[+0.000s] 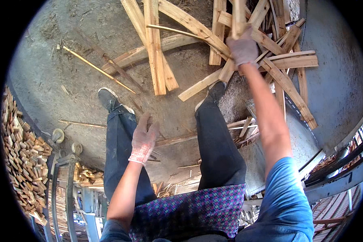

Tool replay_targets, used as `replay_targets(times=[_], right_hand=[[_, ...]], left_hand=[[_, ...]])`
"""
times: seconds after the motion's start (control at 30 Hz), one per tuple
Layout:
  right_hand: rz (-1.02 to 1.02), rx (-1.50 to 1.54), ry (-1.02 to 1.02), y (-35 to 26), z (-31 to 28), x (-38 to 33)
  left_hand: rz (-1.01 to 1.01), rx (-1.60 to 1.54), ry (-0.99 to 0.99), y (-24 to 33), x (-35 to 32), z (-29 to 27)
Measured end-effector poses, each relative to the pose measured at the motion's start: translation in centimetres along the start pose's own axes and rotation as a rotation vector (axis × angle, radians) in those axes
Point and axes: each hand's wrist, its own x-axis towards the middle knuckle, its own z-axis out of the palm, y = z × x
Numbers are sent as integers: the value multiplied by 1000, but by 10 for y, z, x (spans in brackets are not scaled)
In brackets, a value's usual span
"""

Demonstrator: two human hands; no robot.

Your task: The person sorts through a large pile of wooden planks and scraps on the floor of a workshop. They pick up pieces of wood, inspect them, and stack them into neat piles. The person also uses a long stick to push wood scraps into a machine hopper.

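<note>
My right hand [243, 49], in a greyish work glove, reaches far forward to a heap of rough wooden boards. It is slightly blurred, and its fingers close round the near end of a pale wooden board [238, 18] that points away from me. More boards lie crossed around it, among them a long board [288, 92] slanting to the right. My left hand [143, 140], in a pale knitted glove, hangs over my left leg with its fingers stretched out and nothing in them. Two upright boards [154, 52] lie ahead of it on the floor.
A curved timber [139, 56] and a thin stick [97, 67] lie on the dirty floor. At the left rises a large stack of cut wood [24, 161] beside a metal frame [70, 193]. A grey metal surface [330, 72] stands right of the heap. Scraps lie near my feet.
</note>
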Motion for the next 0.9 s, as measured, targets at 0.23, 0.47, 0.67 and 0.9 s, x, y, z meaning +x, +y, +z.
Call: replay_targets(times=[0.23,0.47,0.67,0.9], right_hand=[[-134,478,-200,-88,72,-118],[-109,663,-178,-106,105,-122],[-52,561,-56,-107,117,-136],[-458,443,-762,-167,87,-217]], left_hand=[[31,-65,15,24,10,-11],[-33,-145,20,26,14,-19],[-41,-221,66,15,19,-20],[14,-286,187,49,17,-38]])
